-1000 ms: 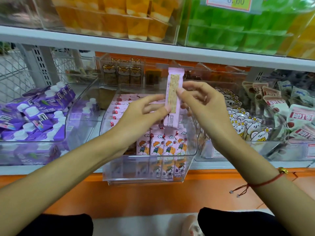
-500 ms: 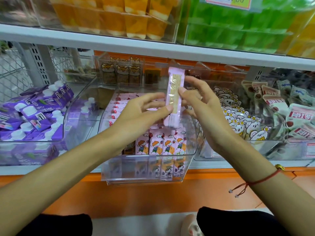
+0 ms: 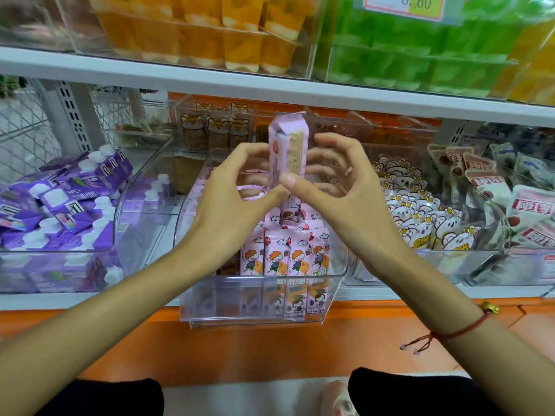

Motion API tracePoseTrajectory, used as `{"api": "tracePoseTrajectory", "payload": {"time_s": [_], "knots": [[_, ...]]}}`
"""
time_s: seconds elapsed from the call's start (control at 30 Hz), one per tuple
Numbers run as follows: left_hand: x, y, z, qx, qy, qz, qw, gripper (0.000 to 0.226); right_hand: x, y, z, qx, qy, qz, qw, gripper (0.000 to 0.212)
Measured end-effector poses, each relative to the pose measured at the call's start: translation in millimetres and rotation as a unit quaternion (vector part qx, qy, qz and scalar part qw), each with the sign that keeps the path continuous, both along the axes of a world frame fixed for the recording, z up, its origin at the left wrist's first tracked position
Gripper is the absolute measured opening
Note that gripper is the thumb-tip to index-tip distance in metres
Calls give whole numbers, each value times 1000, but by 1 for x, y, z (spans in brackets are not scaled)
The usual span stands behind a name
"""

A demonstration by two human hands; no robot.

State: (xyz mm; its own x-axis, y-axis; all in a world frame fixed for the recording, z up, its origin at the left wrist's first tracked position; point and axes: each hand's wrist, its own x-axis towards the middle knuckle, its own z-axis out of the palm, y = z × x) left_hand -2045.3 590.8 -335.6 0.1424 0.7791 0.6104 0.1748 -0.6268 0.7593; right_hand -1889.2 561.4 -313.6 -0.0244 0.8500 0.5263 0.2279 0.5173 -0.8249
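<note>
A tall pink snack packet (image 3: 289, 151) stands upright in the air above a clear plastic bin (image 3: 258, 298) on the lower shelf. My left hand (image 3: 237, 199) grips its left side with curled fingers. My right hand (image 3: 333, 187) pinches its lower edge with the thumb, the other fingers curved behind it. Inside the bin, a row of the same pink packets (image 3: 285, 253) with a cartoon child stands upright at the front, and more lie flat further back.
A bin of purple cartons (image 3: 60, 202) sits to the left, a bin of white bear-print pouches (image 3: 420, 217) to the right. Orange (image 3: 228, 31) and green jelly cups (image 3: 399, 46) fill the upper shelf. An orange ledge (image 3: 240, 349) runs below.
The pink packet has turned about its long axis, now showing a side edge. My left fingers have curled further round it and my right thumb has slid lower.
</note>
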Motion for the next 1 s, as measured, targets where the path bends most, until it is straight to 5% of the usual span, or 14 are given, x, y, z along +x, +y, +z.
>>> {"api": "tracePoseTrajectory", "payload": {"time_s": [0.2, 0.33, 0.5, 0.63, 0.9, 1.0], "knots": [[6, -5, -7, 34, 81, 26, 996, 39, -6, 4, 0, 4, 39, -56, 998, 27], [4, -2, -1, -79, 43, -81, 993, 43, 8, 7, 4, -9, 11, -9, 1000, 23], [8, -2, -5, -132, 35, -163, 977, 40, 14, 8, -3, -47, -90, 9, 995, 40], [8, 3, -7, -210, -128, -124, 961, 14, 16, 5, -9, -65, -143, -2, 988, 72], [7, 1, 1, -220, -228, -108, 942, 73, 15, 4, -4, 10, -160, -38, 986, 29], [2, 3, 5, -184, -174, -104, 962, 58, 23, 8, -5, -4, -174, -38, 984, 30]]}}
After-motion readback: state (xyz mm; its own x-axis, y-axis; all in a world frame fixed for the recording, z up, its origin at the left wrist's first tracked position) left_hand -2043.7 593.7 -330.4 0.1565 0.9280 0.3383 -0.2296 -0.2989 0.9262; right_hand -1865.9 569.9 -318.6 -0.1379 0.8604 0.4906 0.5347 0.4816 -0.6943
